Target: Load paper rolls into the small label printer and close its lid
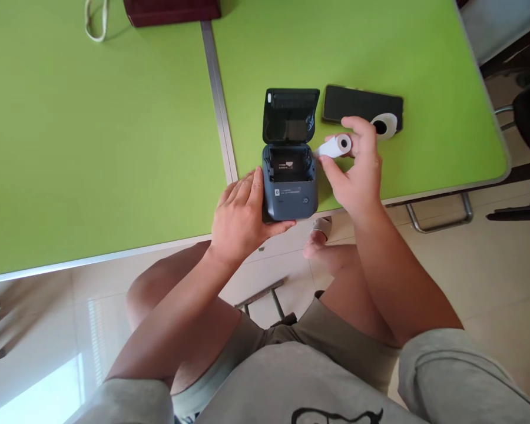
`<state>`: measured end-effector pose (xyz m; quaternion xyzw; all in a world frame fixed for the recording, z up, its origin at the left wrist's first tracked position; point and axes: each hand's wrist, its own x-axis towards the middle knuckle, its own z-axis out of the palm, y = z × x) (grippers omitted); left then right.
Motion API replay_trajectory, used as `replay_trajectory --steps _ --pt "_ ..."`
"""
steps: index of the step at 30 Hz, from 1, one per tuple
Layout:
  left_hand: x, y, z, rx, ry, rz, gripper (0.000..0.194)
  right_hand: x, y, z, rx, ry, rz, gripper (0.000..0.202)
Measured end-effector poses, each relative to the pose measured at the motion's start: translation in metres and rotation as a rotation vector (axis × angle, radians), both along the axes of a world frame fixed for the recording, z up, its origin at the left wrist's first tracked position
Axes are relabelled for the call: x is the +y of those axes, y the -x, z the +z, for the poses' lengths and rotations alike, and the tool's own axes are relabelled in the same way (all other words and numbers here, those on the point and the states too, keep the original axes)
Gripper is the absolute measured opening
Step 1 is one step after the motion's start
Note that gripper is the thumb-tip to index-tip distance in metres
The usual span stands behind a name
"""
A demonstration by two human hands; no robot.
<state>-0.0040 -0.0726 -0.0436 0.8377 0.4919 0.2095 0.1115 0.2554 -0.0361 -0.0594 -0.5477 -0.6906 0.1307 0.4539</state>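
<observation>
A small blue-grey label printer (290, 200) stands near the front edge of the green table, its dark lid (290, 118) tipped up and back. The paper bay inside shows black, with a small white marking. My left hand (241, 215) rests against the printer's left side, fingers stretched along it and thumb across its front. Just right of the bay, my right hand (357, 171) pinches a narrow white paper roll (334, 146), its round core facing up and right. Behind that hand lies a black phone (357, 105), with a white ring-shaped roll (392, 122) at its right end.
The green table (159, 129) has a metal seam strip (218, 100) running left of the printer. At the far edge sit a dark red box (172, 10) and a white cord loop (98, 29). A metal handle-like bar (441, 221) shows below the table's right front edge.
</observation>
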Motion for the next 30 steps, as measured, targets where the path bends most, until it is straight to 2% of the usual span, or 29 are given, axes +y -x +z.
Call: replay_trajectory --steps 4,8,10,12,14,16,19,30 --pt "-0.001 0.001 0.000 -0.003 -0.029 -0.004 0.117 0.003 0.003 0.006 -0.157 0.049 -0.033 0.058" --pt "-0.001 0.001 0.001 -0.002 -0.056 -0.015 0.117 0.002 0.001 0.012 -0.205 0.079 -0.033 0.062" --pt "-0.001 0.000 0.001 -0.004 -0.053 -0.013 0.117 -0.001 -0.009 0.018 -0.192 0.007 -0.067 0.055" --pt "-0.001 0.001 0.001 -0.012 -0.040 -0.007 0.116 -0.003 -0.025 0.023 -0.158 -0.118 -0.174 0.044" --pt "0.000 0.001 0.001 -0.023 -0.039 -0.010 0.116 0.000 -0.042 0.023 -0.110 -0.201 -0.292 0.041" --pt "0.001 0.002 0.001 -0.029 -0.043 -0.014 0.115 0.005 -0.055 0.018 -0.072 -0.178 -0.318 0.052" --pt "0.001 0.002 0.000 -0.022 -0.030 -0.011 0.112 0.012 -0.062 0.005 -0.099 -0.067 -0.238 0.066" --pt "0.002 0.003 -0.001 -0.010 -0.031 -0.012 0.120 0.019 -0.073 -0.022 -0.076 0.019 -0.229 0.071"
